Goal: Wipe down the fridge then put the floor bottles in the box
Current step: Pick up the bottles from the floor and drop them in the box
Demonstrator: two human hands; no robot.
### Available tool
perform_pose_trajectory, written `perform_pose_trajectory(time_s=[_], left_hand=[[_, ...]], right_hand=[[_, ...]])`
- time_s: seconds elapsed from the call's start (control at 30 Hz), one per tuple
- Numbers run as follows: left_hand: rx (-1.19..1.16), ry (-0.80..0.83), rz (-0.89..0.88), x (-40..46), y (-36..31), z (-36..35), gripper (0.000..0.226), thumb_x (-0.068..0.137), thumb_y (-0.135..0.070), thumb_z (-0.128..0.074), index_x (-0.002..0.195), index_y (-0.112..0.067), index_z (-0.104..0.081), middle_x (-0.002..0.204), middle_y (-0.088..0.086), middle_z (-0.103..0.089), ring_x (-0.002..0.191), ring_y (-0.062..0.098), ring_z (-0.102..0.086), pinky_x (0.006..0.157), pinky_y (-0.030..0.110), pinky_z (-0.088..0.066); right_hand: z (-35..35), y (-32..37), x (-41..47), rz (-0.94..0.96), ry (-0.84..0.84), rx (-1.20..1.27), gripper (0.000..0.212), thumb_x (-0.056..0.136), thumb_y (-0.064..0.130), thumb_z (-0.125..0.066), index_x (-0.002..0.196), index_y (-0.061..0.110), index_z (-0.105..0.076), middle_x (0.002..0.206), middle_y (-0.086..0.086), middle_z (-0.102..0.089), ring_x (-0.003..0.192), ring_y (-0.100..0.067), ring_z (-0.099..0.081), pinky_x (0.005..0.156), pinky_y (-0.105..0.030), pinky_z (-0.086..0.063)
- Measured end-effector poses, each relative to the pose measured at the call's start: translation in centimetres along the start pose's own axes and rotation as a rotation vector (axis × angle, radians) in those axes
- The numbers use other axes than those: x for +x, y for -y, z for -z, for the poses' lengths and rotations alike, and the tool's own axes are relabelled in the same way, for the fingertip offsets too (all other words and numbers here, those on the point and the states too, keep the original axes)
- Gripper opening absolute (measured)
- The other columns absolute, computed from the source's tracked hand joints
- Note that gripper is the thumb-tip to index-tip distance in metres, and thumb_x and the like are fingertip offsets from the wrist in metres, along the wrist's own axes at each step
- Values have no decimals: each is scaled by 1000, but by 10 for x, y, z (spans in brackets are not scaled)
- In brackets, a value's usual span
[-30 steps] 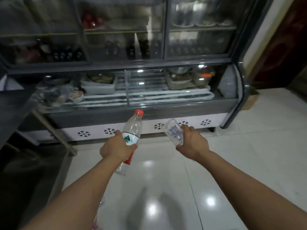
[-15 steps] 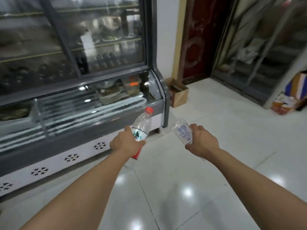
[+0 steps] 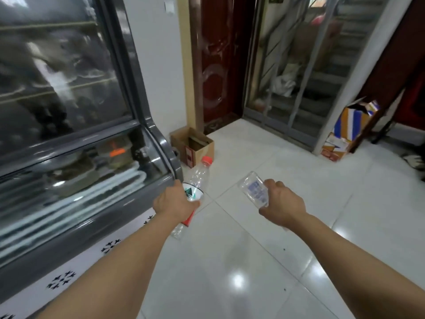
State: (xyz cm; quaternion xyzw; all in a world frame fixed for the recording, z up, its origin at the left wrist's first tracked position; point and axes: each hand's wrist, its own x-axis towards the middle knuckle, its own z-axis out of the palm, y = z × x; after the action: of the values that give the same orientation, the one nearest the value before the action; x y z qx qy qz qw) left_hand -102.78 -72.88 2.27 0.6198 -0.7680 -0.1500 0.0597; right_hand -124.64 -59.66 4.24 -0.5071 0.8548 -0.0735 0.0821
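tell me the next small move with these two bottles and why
Probably step toward the open cardboard box on the floor beside the fridge end and bring both hands over it. The left hand grips a red-capped bottle and the right hand grips a clear bottle, both held short of the box, so neither can be dropped in yet.

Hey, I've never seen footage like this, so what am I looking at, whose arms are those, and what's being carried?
There is no robot here. A camera worn on a person's head looks forward and down, so the arms are that person's own. The left hand holds a clear bottle with a red cap. The right hand holds a second clear bottle. A glass-fronted fridge stands on the left. Ahead, on the white tiled floor, sits an open cardboard box.
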Motion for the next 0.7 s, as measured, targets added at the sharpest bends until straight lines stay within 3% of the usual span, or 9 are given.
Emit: perform_pose_trajectory(time_s=[0.3,0.43,0.6,0.7], left_hand=[[48,4,-54,153,-99,-3,67,69,-62,-66,115,-19,-42,107,6,-61,99,29,-61,74,33,-42],[51,-3,17,228,-137,-7,68,70,-61,-66,117,-19,-41,110,8,-61,101,29,-61,84,37,-47],[7,-12,165,317,-181,-10,72,72,-64,-64,125,-21,-39,114,7,-61,104,28,-60,83,37,-46],[-13,-1,224,360,-201,-13,73,72,-63,-65,127,-22,-39,116,7,-60,107,28,-58,85,37,-46]], right_hand=[[30,-47,171,-39,-31,-13,57,75,29,-63,125,18,-38,113,-6,-50,101,-27,-54,67,-29,-38],[42,-66,271,26,-50,-3,58,76,29,-65,126,17,-38,115,-7,-51,101,-27,-55,67,-30,-40],[60,-84,405,123,-20,3,66,76,36,-70,130,20,-35,116,-6,-52,99,-24,-56,69,-33,-49],[65,-87,472,169,18,-6,68,76,37,-71,131,21,-34,118,-6,-51,101,-24,-56,69,-32,-47]])
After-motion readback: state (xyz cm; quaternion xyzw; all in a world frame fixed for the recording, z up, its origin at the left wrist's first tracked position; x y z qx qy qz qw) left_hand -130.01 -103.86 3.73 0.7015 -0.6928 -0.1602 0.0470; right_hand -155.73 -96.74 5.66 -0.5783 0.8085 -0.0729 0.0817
